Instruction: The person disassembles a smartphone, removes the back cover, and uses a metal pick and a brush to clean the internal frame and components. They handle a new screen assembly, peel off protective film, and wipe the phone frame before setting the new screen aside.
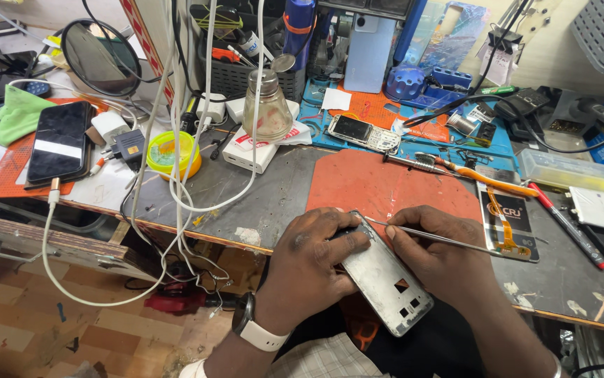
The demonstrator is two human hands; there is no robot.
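My left hand grips a bare silver phone frame by its upper left side, holding it at the front edge of the bench over an orange work mat. My right hand pinches thin metal tweezers whose tip touches the top edge of the frame. A white watch sits on my left wrist.
Behind the mat lie a small phone, a glass dispenser bottle, a white power bank and a yellow tub. A black phone charges at left. White cables hang over the bench edge. A red pen lies right.
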